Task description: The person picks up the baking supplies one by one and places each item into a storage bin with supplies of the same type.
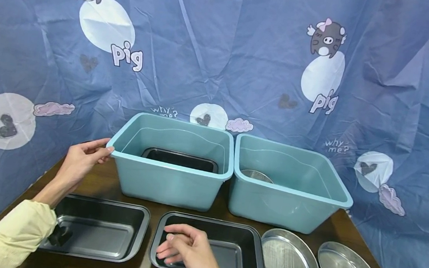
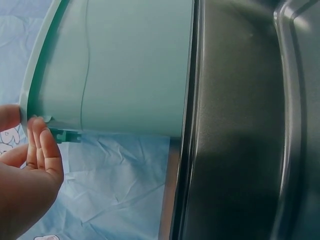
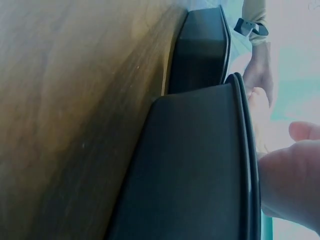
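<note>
My left hand (image 1: 77,162) holds the near left corner of the left teal plastic bin (image 1: 167,185) by its rim, thumb and fingers on either side. A dark loaf pan (image 1: 181,160) lies inside that bin. In front of the bins, two more dark loaf pans stand side by side on the table: a left loaf pan (image 1: 96,235) below my left forearm and a right loaf pan (image 1: 227,258). Over the right one hovers my right hand (image 1: 191,250), its fingers loosely bent with nothing in them. In the right wrist view, the thumb side of that hand (image 3: 295,175) overlaps the pan's rim.
The right teal bin (image 1: 277,205) stands close beside the left one and has a round metal pan (image 1: 257,175) in it. Two round metal pans (image 1: 289,262) lie at the front right of the brown wooden table (image 1: 97,183). A blue printed cloth (image 1: 215,43) hangs behind.
</note>
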The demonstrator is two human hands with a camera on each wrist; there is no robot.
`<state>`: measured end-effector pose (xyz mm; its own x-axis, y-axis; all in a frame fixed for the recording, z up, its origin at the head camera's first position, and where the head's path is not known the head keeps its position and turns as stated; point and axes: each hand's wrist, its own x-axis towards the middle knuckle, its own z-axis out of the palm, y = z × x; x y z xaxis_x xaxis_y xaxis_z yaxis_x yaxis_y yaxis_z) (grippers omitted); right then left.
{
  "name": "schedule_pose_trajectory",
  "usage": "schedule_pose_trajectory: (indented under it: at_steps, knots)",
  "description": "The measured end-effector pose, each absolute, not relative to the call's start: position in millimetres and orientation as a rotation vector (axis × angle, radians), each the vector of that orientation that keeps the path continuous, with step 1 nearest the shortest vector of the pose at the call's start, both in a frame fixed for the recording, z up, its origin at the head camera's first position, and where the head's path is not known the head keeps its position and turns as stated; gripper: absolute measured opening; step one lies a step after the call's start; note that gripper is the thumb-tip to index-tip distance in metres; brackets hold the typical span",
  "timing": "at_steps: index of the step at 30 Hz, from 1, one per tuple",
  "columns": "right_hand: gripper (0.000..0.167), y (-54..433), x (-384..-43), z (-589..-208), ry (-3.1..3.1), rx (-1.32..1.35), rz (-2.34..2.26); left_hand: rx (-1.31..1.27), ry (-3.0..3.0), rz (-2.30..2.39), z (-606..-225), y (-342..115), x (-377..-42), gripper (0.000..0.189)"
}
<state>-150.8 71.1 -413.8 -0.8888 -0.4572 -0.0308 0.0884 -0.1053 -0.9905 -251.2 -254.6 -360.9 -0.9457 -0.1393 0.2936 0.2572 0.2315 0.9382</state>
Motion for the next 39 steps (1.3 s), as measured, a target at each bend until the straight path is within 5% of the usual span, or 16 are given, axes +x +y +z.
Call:
schedule_pose_trajectory:
  at_steps: [39]
  knots:
    - [0.032, 34, -159, -407, 1.856, -0.382, -1.808, -0.088, -2.184, -1.755, -361, -253, -252, 0.05]
